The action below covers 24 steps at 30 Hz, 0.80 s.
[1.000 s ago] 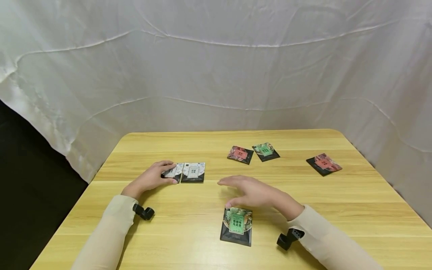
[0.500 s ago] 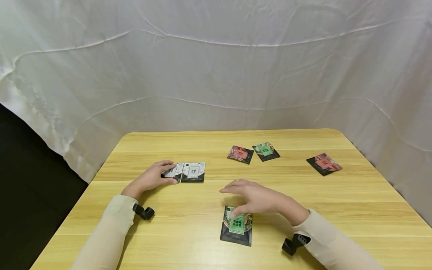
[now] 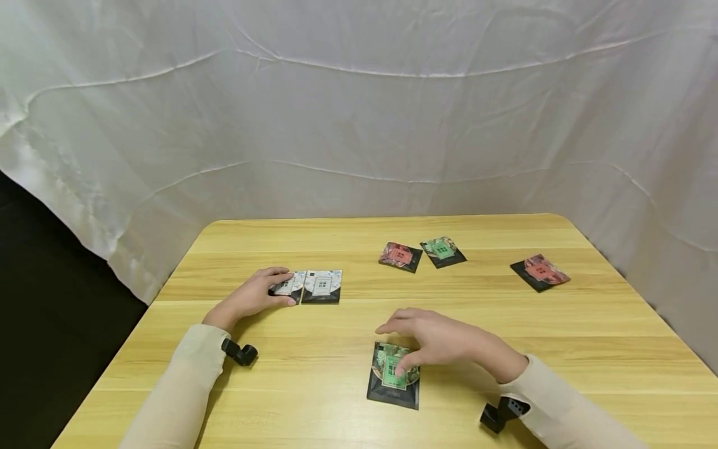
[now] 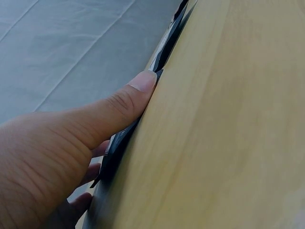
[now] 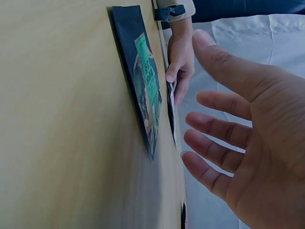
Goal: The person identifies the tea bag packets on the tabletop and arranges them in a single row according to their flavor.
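Observation:
In the head view my left hand (image 3: 252,296) holds a white-and-black sachet (image 3: 287,285), index finger along its far edge and thumb at its near edge. The left wrist view shows the thumb (image 4: 143,82) on the sachet's dark border. Right beside it lies a second white-and-black sachet (image 3: 321,287). My right hand (image 3: 443,340) hovers over a green-and-black tea sachet (image 3: 392,390) near the front, thumb overlapping its green label. Its fingers are spread and loosely bent, and nothing is between them in the right wrist view, where the green sachet (image 5: 136,62) lies flat.
Toward the back lie a red-and-black sachet (image 3: 400,256) and another green-and-black sachet (image 3: 443,251), close together. A second red-and-black sachet (image 3: 540,273) lies at the right. A grey-white cloth (image 3: 359,125) hangs behind the wooden table (image 3: 269,399).
My right hand has drawn back toward me and slightly right, from beyond the front green sachet to over it. My left hand and the sachets have stayed in place.

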Each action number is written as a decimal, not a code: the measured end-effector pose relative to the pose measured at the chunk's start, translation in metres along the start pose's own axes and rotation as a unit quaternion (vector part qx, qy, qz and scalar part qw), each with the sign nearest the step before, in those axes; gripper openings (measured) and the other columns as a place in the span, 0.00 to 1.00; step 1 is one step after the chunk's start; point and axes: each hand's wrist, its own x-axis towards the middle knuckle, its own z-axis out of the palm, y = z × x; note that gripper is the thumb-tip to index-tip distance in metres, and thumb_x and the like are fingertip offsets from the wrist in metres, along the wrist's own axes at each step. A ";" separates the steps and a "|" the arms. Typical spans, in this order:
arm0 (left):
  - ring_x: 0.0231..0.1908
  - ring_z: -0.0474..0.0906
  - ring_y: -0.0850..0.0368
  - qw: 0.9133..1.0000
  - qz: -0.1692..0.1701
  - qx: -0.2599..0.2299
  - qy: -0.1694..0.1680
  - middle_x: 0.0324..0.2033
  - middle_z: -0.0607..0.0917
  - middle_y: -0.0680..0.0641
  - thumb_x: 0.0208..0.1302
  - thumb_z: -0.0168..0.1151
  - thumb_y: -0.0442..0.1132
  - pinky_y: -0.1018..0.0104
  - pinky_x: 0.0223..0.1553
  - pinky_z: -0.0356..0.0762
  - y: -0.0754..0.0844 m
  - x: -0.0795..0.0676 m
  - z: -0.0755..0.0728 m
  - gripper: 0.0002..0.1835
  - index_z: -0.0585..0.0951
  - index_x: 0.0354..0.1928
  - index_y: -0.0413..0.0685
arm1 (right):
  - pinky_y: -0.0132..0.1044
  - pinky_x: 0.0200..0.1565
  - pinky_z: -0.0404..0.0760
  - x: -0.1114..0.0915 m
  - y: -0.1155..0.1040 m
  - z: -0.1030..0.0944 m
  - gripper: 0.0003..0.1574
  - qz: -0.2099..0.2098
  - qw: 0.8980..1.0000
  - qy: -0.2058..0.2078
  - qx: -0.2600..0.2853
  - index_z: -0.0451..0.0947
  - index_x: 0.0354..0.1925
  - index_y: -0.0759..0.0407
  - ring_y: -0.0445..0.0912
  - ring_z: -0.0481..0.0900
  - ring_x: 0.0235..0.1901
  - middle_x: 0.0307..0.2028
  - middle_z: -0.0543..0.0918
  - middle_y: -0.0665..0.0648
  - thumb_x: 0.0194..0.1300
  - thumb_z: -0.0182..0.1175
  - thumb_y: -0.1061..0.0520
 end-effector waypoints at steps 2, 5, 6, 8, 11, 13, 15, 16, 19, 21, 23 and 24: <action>0.69 0.56 0.36 1.000 0.002 0.000 -0.001 0.69 0.65 0.38 0.58 0.65 0.64 0.38 0.67 0.55 0.000 -0.001 0.000 0.46 0.67 0.71 0.44 | 0.39 0.54 0.76 -0.001 0.000 0.002 0.46 0.001 1.000 -0.005 0.004 0.71 0.67 0.51 0.41 0.73 0.52 0.56 0.75 0.46 0.56 0.64 0.32; 0.69 0.56 0.35 1.000 0.002 -0.002 -0.003 0.69 0.64 0.38 0.59 0.65 0.63 0.37 0.67 0.55 0.000 -0.001 0.001 0.45 0.67 0.71 0.43 | 0.33 0.46 0.76 -0.002 -0.001 0.005 0.45 0.002 1.000 -0.011 0.007 0.72 0.66 0.50 0.39 0.73 0.44 0.52 0.76 0.44 0.55 0.66 0.33; 0.69 0.56 0.35 1.000 0.000 -0.004 -0.005 0.70 0.64 0.38 0.59 0.66 0.63 0.37 0.67 0.55 0.000 -0.002 0.001 0.45 0.67 0.71 0.44 | 0.32 0.43 0.76 -0.002 -0.002 0.005 0.45 0.004 1.000 -0.014 0.008 0.72 0.66 0.50 0.39 0.73 0.42 0.51 0.76 0.44 0.55 0.66 0.34; 0.69 0.55 0.35 1.000 -0.002 -0.006 -0.006 0.70 0.64 0.38 0.59 0.65 0.63 0.37 0.67 0.54 0.001 -0.002 0.001 0.45 0.67 0.72 0.44 | 0.30 0.40 0.74 -0.002 -0.003 0.006 0.44 0.004 1.000 -0.018 0.004 0.73 0.65 0.49 0.39 0.72 0.39 0.49 0.75 0.44 0.54 0.68 0.34; 0.69 0.55 0.35 1.000 -0.005 -0.007 -0.008 0.70 0.63 0.39 0.58 0.65 0.64 0.37 0.67 0.55 0.001 -0.001 0.000 0.46 0.67 0.72 0.44 | 0.31 0.43 0.76 -0.002 -0.003 0.009 0.43 0.010 1.000 -0.024 -0.006 0.75 0.64 0.49 0.37 0.72 0.40 0.48 0.75 0.44 0.54 0.70 0.36; 0.69 0.55 0.36 1.000 -0.005 -0.006 -0.008 0.70 0.63 0.39 0.58 0.65 0.64 0.37 0.67 0.55 0.001 -0.001 0.000 0.46 0.67 0.72 0.44 | 0.32 0.45 0.76 -0.001 -0.002 0.010 0.42 0.013 0.999 -0.026 -0.014 0.75 0.63 0.49 0.37 0.72 0.41 0.48 0.75 0.44 0.53 0.71 0.37; 0.69 0.55 0.36 1.000 -0.005 -0.005 -0.008 0.70 0.64 0.39 0.59 0.65 0.63 0.37 0.67 0.55 0.001 0.000 0.000 0.45 0.67 0.72 0.44 | 0.33 0.48 0.76 -0.001 -0.002 0.012 0.42 0.016 0.999 -0.028 -0.019 0.75 0.63 0.49 0.36 0.72 0.43 0.49 0.74 0.44 0.53 0.72 0.37; 0.69 0.55 0.36 1.000 -0.005 -0.004 -0.008 0.70 0.64 0.39 0.59 0.66 0.63 0.38 0.67 0.55 0.001 0.000 0.000 0.45 0.67 0.72 0.44 | 0.33 0.48 0.76 -0.001 -0.002 0.012 0.42 0.015 0.999 -0.028 -0.021 0.75 0.64 0.48 0.36 0.71 0.44 0.50 0.74 0.44 0.52 0.72 0.38; 0.69 0.55 0.36 1.000 -0.005 -0.002 -0.007 0.70 0.64 0.39 0.59 0.66 0.61 0.38 0.67 0.55 0.002 0.000 0.000 0.44 0.67 0.72 0.44 | 0.34 0.49 0.76 -0.002 -0.002 0.013 0.43 0.014 0.999 -0.029 -0.024 0.74 0.64 0.48 0.37 0.71 0.44 0.50 0.74 0.45 0.52 0.73 0.38; 0.69 0.55 0.36 1.000 -0.006 -0.002 -0.008 0.70 0.64 0.39 0.59 0.66 0.61 0.37 0.67 0.55 0.002 0.000 -0.001 0.44 0.67 0.72 0.44 | 0.34 0.49 0.76 -0.002 -0.002 0.012 0.44 0.015 0.999 -0.030 -0.024 0.73 0.65 0.48 0.37 0.71 0.45 0.51 0.74 0.45 0.53 0.73 0.39; 0.69 0.55 0.36 1.000 -0.008 -0.003 -0.008 0.70 0.64 0.39 0.59 0.66 0.62 0.37 0.67 0.54 0.002 0.000 -0.001 0.45 0.67 0.72 0.45 | 0.34 0.50 0.76 -0.002 -0.002 0.012 0.44 0.018 0.999 -0.031 -0.026 0.72 0.66 0.48 0.37 0.72 0.47 0.52 0.73 0.45 0.53 0.73 0.41; 0.69 0.55 0.36 1.000 -0.009 -0.004 -0.009 0.70 0.64 0.39 0.59 0.65 0.63 0.37 0.67 0.54 0.002 -0.001 -0.001 0.45 0.67 0.72 0.44 | 0.35 0.51 0.76 -0.001 -0.002 0.011 0.44 0.019 0.999 -0.031 -0.028 0.72 0.67 0.48 0.37 0.72 0.48 0.53 0.73 0.45 0.54 0.73 0.42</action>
